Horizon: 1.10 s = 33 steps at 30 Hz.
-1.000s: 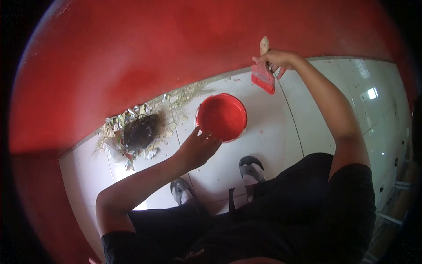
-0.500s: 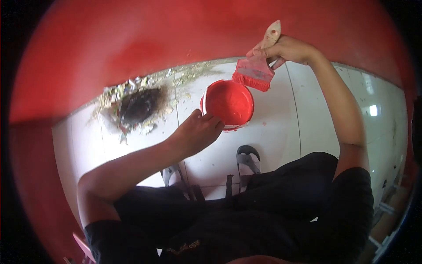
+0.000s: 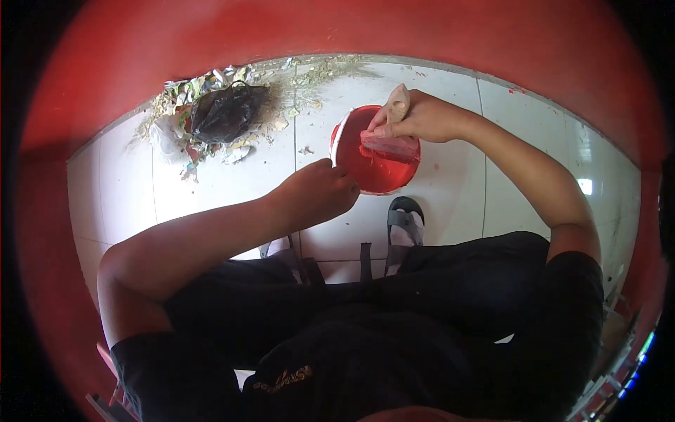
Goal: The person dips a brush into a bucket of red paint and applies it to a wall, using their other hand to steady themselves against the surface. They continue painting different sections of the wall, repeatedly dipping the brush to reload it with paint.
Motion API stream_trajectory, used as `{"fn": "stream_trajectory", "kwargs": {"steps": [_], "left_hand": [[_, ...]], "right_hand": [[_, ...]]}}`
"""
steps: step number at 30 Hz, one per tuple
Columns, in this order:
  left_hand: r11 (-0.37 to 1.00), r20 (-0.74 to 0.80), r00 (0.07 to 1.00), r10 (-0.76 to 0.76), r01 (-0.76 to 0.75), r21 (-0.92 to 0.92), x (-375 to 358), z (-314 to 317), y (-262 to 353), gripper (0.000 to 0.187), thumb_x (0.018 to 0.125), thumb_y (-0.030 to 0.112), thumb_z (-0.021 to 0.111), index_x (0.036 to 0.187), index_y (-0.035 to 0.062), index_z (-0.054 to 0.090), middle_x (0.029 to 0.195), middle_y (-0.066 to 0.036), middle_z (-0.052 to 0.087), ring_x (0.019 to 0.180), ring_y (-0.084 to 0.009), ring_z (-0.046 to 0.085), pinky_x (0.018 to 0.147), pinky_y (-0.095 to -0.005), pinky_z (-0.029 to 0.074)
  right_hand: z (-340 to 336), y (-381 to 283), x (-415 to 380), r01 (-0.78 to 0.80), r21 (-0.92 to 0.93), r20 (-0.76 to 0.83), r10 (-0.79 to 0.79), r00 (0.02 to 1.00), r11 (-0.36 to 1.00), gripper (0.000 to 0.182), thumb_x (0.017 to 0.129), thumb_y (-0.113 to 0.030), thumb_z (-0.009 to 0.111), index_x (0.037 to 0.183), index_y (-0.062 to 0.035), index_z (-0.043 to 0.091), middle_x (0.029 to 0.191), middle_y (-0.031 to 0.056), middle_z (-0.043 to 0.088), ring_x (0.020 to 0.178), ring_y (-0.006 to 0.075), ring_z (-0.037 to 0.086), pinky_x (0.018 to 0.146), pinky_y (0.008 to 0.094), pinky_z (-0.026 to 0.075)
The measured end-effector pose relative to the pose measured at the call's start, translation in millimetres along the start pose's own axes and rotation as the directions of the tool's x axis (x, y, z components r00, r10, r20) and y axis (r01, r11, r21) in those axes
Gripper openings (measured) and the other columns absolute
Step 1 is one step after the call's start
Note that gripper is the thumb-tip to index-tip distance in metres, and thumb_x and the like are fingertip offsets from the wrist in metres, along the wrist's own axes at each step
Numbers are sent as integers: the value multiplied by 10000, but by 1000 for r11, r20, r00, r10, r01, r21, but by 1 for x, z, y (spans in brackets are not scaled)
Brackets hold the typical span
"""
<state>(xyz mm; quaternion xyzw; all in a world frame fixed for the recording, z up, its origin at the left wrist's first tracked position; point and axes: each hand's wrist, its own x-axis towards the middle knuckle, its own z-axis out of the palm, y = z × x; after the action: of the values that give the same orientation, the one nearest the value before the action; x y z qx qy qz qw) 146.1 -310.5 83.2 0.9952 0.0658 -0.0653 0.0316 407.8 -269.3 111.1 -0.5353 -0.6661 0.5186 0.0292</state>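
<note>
A small bucket point(image 3: 339, 135) of red paint point(image 3: 373, 174) sits in front of me, tipped slightly. My left hand point(image 3: 318, 192) is closed on its near left edge; whether the fingers hold the rim or the white bail cannot be made out. In my right hand point(image 3: 427, 118) is a wide paintbrush point(image 3: 389, 145) with a pale wooden handle, gripped near the base of that handle. Its red-coated bristles point down inside the bucket, over or against the paint. The handle's holed end sticks up past my fingers.
Beyond the bucket rises a red wall point(image 3: 316, 28). On the white tiled floor point(image 3: 450, 204), a black plastic bag point(image 3: 223, 116) lies among scraps of debris point(image 3: 235, 152) to the left. My sandalled foot point(image 3: 406, 221) is just below the bucket.
The paintbrush in my right hand has moved down and left, from above the bucket's far right side into its opening. My left hand stays on the bucket, which now tilts more. The view has shifted.
</note>
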Motion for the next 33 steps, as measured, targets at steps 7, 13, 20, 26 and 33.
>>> {"fn": "stream_trajectory", "kwargs": {"steps": [7, 13, 20, 26, 33], "left_hand": [[997, -17, 1000, 23, -24, -75, -17, 9, -2, 128, 836, 88, 629, 958, 62, 661, 893, -44, 661, 818, -171, 669, 726, -314, 534], [982, -133, 982, 137, -153, -115, -27, -18, 0, 76, 816, 97, 651, 878, 57, 673, 744, -41, 653, 692, -195, 674, 627, -328, 540], [946, 132, 954, 270, -238, -221, -18, -6, -14, 42, 811, 66, 640, 846, 45, 648, 700, -86, 658, 664, -246, 697, 603, -358, 555], [911, 258, 929, 266, -155, -382, -14, 4, -33, 55, 784, 31, 627, 830, 33, 655, 710, -142, 663, 687, -306, 712, 616, -408, 577], [951, 366, 908, 204, -96, -292, -17, 1, -55, 217, 823, 44, 628, 982, 117, 757, 831, -82, 721, 796, -254, 713, 784, -399, 552]], "right_hand": [[18, 2, 15, 12, 209, 9, -14, 1000, 978, 345, 923, -373, 724, 879, -31, 744, 700, 36, 663, 699, 119, 580, 720, 292, 495], [53, 1, 2, 9, 305, 12, -13, 1000, 952, 262, 920, -111, 702, 698, 12, 635, 860, 75, 731, 972, 144, 712, 796, 295, 518], [80, 6, -21, 65, 297, -121, -30, 992, 953, 227, 953, -157, 683, 799, 7, 647, 849, 78, 716, 962, 147, 711, 844, 299, 517], [84, 35, -40, 15, 510, -237, 124, 964, 860, 147, 945, -174, 704, 939, -27, 697, 817, 27, 693, 834, 86, 634, 768, 270, 515], [84, 54, -41, -122, 717, -203, 373, 905, 687, 237, 973, -264, 646, 1042, -37, 652, 969, 43, 683, 912, 136, 661, 744, 342, 597]]}}
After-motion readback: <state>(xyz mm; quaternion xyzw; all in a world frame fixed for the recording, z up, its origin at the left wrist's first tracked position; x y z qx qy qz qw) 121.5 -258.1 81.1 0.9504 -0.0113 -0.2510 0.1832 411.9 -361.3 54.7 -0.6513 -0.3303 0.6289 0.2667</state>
